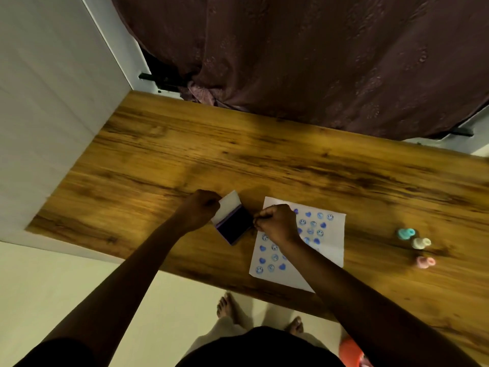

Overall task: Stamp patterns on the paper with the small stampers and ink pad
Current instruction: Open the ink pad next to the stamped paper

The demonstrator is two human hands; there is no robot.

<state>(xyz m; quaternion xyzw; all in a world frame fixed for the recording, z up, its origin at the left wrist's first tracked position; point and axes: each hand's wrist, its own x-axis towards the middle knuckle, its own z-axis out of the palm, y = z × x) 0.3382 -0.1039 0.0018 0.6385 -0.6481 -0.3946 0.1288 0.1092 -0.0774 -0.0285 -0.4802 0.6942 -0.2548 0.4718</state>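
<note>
Pad: the ink pad (pixel 236 225) is lying open on the table (pixel 185 144), dark face up, with its white lid (pixel 229 205) standing raised on its far-left side.
Left hand: the left hand (pixel 198 209) is curled tight, and the lid's outer edge is being pinched by it, so the pad is being steadied.
Right hand: the right hand (pixel 276 223) is being held fisted at the pad's right edge. Whether a stamper or the case itself is being pinched there cannot be told.
Paper: the paper (pixel 325 250) is lying flat just right of the pad and is being partly covered by the right wrist. Blue hearts and smiley faces are showing across most of it.
Stampers: the teal stamper (pixel 406 233), white stamper (pixel 420 243) and pink stamper (pixel 425 262) are lying well right of the pad, beyond the paper, with nothing touching them.
Step, as judged: either inking or handling of the pad's case is being done, and the sheet is looking nearly filled.
Doing it well: the pad should be held flat by its lid while any stamper is lowered square onto the dark face, pressed lightly and lifted straight. Fingertips should be kept off the wet face, and the wrist raised clear of the prints so that nothing is smudged.
</note>
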